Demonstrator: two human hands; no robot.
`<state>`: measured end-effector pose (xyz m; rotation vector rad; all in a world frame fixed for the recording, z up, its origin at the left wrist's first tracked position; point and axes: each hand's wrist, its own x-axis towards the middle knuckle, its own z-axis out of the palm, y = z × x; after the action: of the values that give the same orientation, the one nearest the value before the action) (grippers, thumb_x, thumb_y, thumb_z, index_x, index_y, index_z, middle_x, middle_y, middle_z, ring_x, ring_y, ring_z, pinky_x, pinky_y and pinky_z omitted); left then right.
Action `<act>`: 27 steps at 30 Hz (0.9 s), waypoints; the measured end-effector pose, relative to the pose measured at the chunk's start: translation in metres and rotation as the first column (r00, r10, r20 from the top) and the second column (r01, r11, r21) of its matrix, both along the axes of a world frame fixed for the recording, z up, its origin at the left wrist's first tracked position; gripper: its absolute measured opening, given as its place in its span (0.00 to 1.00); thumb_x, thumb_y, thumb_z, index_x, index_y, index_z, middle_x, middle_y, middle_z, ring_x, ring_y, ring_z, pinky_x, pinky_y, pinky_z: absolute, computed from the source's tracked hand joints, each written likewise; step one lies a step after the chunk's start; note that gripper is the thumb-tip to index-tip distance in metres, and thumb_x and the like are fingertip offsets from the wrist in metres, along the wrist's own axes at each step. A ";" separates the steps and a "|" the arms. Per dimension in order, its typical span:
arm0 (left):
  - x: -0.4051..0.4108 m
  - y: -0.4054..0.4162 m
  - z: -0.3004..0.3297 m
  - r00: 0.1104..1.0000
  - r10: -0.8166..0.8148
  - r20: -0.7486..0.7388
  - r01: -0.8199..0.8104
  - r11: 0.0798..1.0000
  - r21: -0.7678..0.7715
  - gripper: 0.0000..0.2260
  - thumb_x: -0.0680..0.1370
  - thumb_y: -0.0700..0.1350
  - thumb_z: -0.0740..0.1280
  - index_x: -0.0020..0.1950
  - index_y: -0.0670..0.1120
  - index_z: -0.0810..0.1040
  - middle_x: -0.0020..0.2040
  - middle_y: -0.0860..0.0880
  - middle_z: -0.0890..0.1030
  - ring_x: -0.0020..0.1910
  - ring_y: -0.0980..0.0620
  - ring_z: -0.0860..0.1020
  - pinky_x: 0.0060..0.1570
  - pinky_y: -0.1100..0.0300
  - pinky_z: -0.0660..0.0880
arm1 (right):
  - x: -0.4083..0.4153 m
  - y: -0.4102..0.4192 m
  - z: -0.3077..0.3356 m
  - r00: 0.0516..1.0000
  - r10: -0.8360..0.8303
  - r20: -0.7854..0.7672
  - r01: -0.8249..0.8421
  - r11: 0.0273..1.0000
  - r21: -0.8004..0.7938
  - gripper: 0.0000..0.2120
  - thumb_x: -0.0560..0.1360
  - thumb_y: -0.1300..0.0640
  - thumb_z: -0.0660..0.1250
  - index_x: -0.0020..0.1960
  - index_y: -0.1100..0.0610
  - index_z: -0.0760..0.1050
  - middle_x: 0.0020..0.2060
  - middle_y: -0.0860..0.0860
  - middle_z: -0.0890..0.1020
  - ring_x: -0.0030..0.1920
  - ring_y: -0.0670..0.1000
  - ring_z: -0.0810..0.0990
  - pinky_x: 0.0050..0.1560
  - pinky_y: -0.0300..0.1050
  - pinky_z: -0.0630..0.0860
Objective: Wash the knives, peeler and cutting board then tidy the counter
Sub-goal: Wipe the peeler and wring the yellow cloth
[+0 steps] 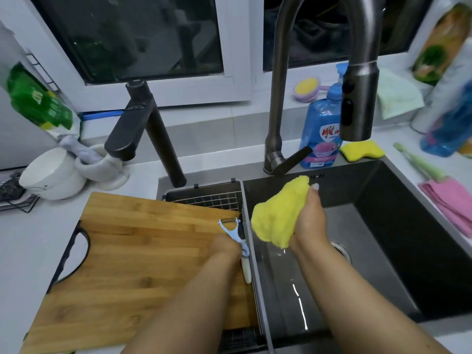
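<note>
The left hand (pixel 226 245) has its grip curled around the handles of a light blue peeler (pixel 233 229) and what looks like a white-handled knife (pixel 246 268) (its blade is hidden), low in the centre of the frame. The right hand (pixel 310 223) has its grip bunched around a yellow cloth (pixel 277 213), held up over the dark sink (pixel 383 226) at centre right. The wooden cutting board (pixel 132 264) lies at lower left, partly on the white bench (pixel 30 238) and partly over the wire rack (pixel 207 199) at the sink's left side. Behind the sink, 1 blue soap bottle (pixel 321 131) stands beside the tall faucet (pixel 281 85).
</note>
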<state>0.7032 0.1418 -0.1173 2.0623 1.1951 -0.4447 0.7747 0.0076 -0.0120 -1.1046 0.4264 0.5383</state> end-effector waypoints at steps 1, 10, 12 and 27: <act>-0.001 0.004 -0.006 0.993 0.087 0.077 -0.083 0.995 -0.054 0.19 0.81 0.47 0.60 0.72 0.46 0.68 0.70 0.45 0.71 0.67 0.46 0.71 0.63 0.55 0.70 | 0.000 -0.001 0.000 1.000 0.006 -0.001 -0.006 1.000 0.000 0.29 0.76 0.34 0.55 0.68 0.52 0.71 0.59 0.55 0.79 0.57 0.58 0.79 0.64 0.60 0.71; -0.029 0.012 0.056 0.814 0.514 0.270 -0.406 0.837 -0.368 0.04 0.73 0.36 0.68 0.40 0.36 0.76 0.39 0.39 0.82 0.38 0.40 0.83 0.43 0.45 0.82 | -0.013 0.010 0.008 0.999 0.042 -0.011 -0.043 0.998 -0.048 0.28 0.77 0.35 0.54 0.64 0.55 0.74 0.57 0.56 0.80 0.57 0.58 0.78 0.65 0.58 0.71; -0.041 0.012 0.082 0.783 0.524 0.335 -0.400 0.837 -0.375 0.04 0.75 0.35 0.67 0.40 0.36 0.76 0.39 0.40 0.81 0.34 0.44 0.82 0.41 0.49 0.82 | -0.019 0.014 0.015 0.998 0.054 -0.038 -0.055 0.998 -0.025 0.26 0.78 0.36 0.54 0.59 0.55 0.76 0.53 0.56 0.81 0.55 0.57 0.79 0.63 0.57 0.72; -0.118 -0.004 0.165 0.592 0.351 0.725 -0.206 0.936 -0.285 0.07 0.77 0.36 0.66 0.47 0.43 0.83 0.38 0.46 0.85 0.33 0.51 0.81 0.38 0.57 0.81 | -0.096 0.071 0.053 0.931 0.362 0.043 -0.364 0.921 0.139 0.04 0.79 0.54 0.64 0.52 0.53 0.73 0.48 0.59 0.80 0.41 0.58 0.80 0.35 0.50 0.77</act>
<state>0.5848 0.1375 0.0479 1.5697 0.8603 0.4637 0.6788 0.0790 0.0405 -1.0510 0.1621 0.8734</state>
